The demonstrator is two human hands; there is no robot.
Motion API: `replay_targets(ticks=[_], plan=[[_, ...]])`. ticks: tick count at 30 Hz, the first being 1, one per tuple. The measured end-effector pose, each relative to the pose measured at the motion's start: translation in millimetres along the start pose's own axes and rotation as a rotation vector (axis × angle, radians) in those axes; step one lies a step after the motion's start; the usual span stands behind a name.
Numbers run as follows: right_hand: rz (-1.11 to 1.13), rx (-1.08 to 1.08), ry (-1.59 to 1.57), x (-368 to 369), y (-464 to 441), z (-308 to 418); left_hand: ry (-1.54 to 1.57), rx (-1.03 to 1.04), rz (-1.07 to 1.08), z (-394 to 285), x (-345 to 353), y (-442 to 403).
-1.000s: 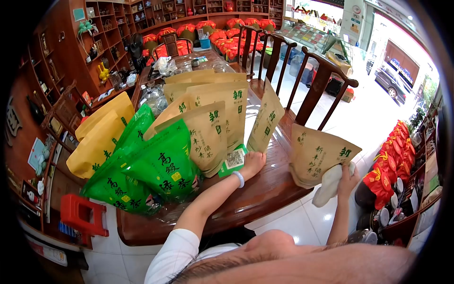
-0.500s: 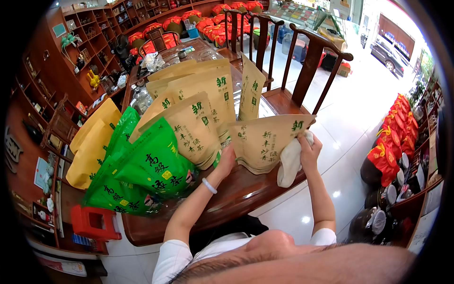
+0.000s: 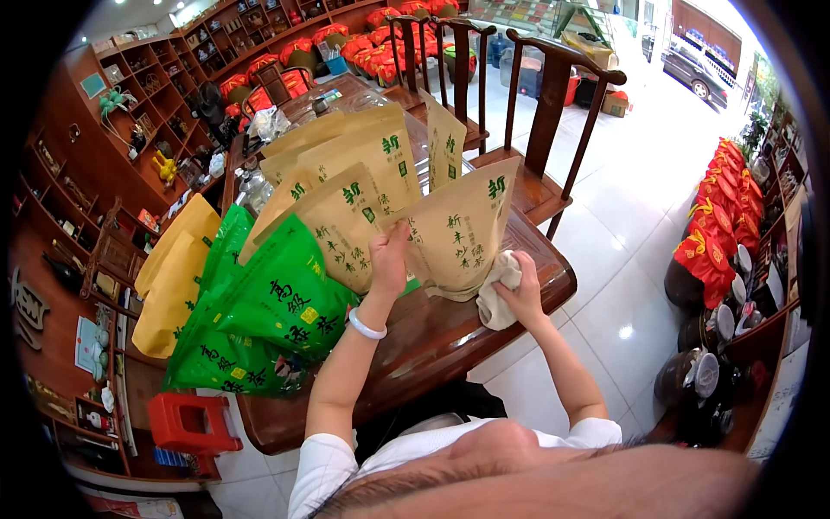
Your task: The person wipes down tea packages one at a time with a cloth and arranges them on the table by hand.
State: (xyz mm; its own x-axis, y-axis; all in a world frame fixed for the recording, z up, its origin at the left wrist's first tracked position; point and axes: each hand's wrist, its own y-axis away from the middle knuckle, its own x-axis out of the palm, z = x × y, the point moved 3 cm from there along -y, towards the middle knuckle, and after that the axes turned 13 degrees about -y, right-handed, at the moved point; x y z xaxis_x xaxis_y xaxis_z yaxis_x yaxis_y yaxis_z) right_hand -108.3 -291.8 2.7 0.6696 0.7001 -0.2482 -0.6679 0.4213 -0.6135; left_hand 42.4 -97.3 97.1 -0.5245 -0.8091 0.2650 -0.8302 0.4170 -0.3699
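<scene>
My left hand [image 3: 391, 259], with a pale bangle on its wrist, closes on the left edge of a brown paper tea bag [image 3: 462, 229] that stands tilted on the table. In my right hand [image 3: 521, 292] is a whitish cloth [image 3: 496, 294], pressed against the bag's lower right side. Behind my left hand stand more brown tea bags [image 3: 341, 229], one of them narrow and seen nearly edge-on [image 3: 445, 143]. Shiny green tea bags [image 3: 281, 298] lean together left of my left forearm, with yellow bags [image 3: 177, 277] beyond them.
The dark wooden table [image 3: 415, 346] has a rounded right corner. Wooden chairs [image 3: 553, 112] line its far side. A red plastic stool [image 3: 194, 424] stands at lower left. Jars with red cloth covers [image 3: 709, 242] line the right, and shelves [image 3: 173, 78] fill the left wall.
My left hand has moved up along the bag's left edge. My right hand and the cloth have gone from the bag's top right corner down to its lower right side. The bag tilts more.
</scene>
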Motion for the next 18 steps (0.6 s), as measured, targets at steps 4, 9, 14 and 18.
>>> replay_targets(ticks=[4, 9, 14, 18], plan=[[-0.315, 0.210, -0.488, -21, -18, 17, -0.022, 0.073, -0.024, -3, 3, 1], [-0.476, -0.479, -0.213, -42, -99, 121, -0.090, 0.055, -0.102, -17, 19, 7], [-0.374, -0.583, -0.022, 20, -122, 148, -0.045, 0.058, -0.067, -16, 15, 12], [-0.046, -0.645, -0.097, 73, -67, 152, 0.003, 0.025, 0.050, -2, 12, 11]])
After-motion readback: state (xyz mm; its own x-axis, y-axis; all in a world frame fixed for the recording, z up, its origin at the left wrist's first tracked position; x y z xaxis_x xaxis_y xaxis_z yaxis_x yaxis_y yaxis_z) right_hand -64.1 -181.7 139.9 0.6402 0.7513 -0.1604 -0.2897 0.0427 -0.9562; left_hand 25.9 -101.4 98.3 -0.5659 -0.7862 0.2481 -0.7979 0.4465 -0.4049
